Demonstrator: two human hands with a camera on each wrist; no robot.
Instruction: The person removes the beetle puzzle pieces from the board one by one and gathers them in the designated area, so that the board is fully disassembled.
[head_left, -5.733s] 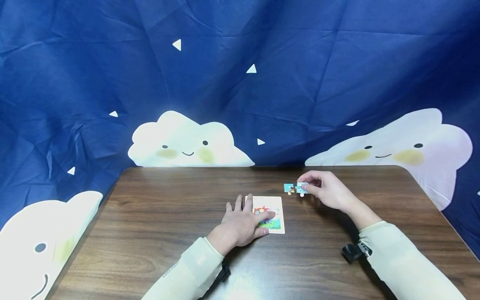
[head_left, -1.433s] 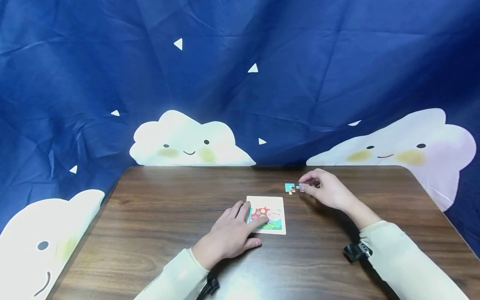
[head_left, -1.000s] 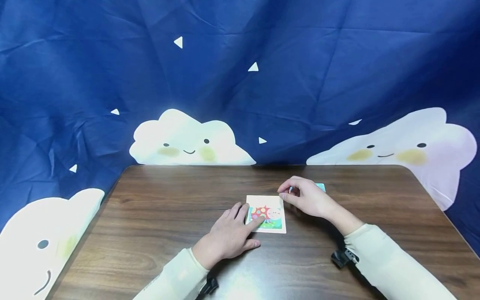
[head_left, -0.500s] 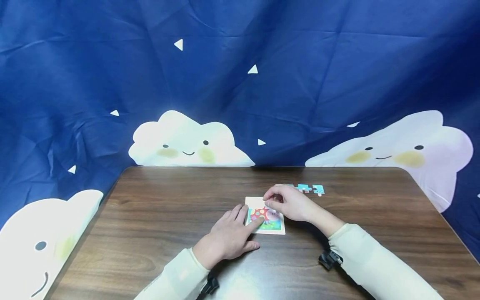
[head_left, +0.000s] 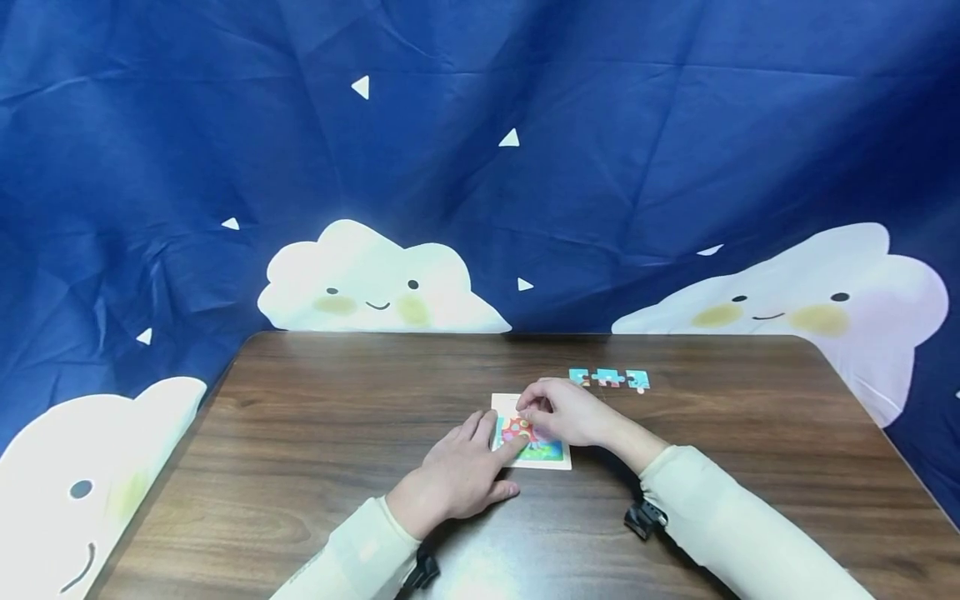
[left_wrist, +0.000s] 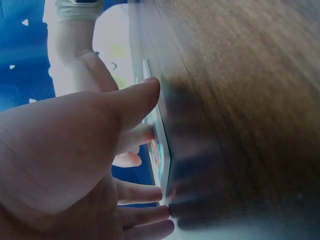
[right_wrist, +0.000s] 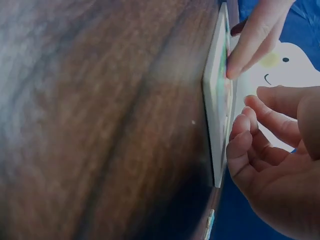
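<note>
A small square jigsaw puzzle (head_left: 551, 452) with a cream frame lies on the table, its upper strip bare, a red spotted picture below. My left hand (head_left: 463, 468) rests at its left edge, fingers extended, the index fingertip on the picture and the thumb beside the frame. My right hand (head_left: 573, 412) is over the puzzle's upper right, hiding part of it. In the right wrist view the right thumb and fingers (right_wrist: 267, 115) are bent, tips close together, and no piece shows between them. A left piece (head_left: 577, 377), a middle piece (head_left: 608, 377) and a right piece (head_left: 637, 380) lie loose behind.
The wooden table (head_left: 315, 417) runs back to a blue cloth (head_left: 420, 150) with white clouds. Each wrist wears a black camera, such as the right camera (head_left: 643, 518). A puzzle piece (right_wrist: 210, 224) shows low in the right wrist view.
My right hand has moved left and toward me, from the loose pieces to above the puzzle, uncovering those pieces. My left hand has shifted slightly left since the oldest frame.
</note>
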